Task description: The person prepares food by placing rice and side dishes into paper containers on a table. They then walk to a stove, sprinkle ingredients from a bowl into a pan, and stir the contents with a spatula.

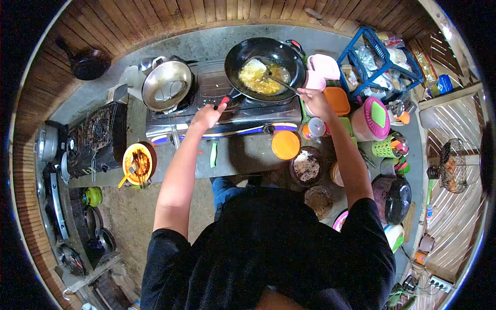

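Observation:
A black wok (292, 57) stands on the right side of the gas stove (217, 82). Yellow egg-like food (253, 80) and liquid lie in it. My left hand (207, 117) is closed around the wok's red and black handle (225, 99). Closed on the dark handle of a spatula (281, 82), my right hand (316, 101) is at the wok's lower right edge. The spatula's head touches the food. A silver pan (168, 85) rests on the left side of the stove.
Below the stove are a green-handled knife (214, 154), an orange lid (285, 144) and a bowl of powder (306, 166). An orange bowl (138, 163) stands at left. Blue baskets (380, 64) and a pink-lidded container (370, 119) are at right.

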`<state>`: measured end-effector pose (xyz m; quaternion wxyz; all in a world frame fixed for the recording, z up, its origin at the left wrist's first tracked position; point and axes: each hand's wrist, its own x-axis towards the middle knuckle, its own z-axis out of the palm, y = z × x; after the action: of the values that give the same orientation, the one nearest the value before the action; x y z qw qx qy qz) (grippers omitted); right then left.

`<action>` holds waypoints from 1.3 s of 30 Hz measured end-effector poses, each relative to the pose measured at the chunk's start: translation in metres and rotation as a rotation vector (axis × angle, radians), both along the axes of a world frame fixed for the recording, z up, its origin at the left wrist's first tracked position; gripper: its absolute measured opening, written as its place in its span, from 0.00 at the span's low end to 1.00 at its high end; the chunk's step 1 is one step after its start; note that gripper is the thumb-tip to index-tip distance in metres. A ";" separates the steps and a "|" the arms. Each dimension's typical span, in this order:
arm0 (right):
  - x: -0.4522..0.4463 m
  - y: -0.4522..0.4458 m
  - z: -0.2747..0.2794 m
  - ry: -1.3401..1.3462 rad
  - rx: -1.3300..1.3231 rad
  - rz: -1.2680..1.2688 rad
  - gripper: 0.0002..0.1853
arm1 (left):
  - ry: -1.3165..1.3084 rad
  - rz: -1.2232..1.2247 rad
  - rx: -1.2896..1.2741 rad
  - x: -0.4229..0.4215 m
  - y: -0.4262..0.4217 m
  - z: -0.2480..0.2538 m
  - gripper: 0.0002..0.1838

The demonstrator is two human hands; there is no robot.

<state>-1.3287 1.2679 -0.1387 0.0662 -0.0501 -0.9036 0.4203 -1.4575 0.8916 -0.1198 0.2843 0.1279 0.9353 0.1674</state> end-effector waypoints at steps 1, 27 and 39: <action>0.003 -0.006 0.011 -0.001 0.000 0.002 0.17 | 0.007 0.002 0.007 -0.001 0.000 -0.003 0.44; 0.019 -0.022 0.046 0.101 0.337 -0.133 0.16 | 0.078 -0.034 0.045 0.002 -0.001 -0.004 0.40; -0.009 -0.013 0.019 0.149 0.329 -0.011 0.15 | 0.094 -0.006 0.029 0.005 0.001 -0.001 0.42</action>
<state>-1.3374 1.2547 -0.1197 0.1429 -0.0124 -0.9523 0.2692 -1.4527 0.8921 -0.1204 0.2389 0.1427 0.9446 0.1741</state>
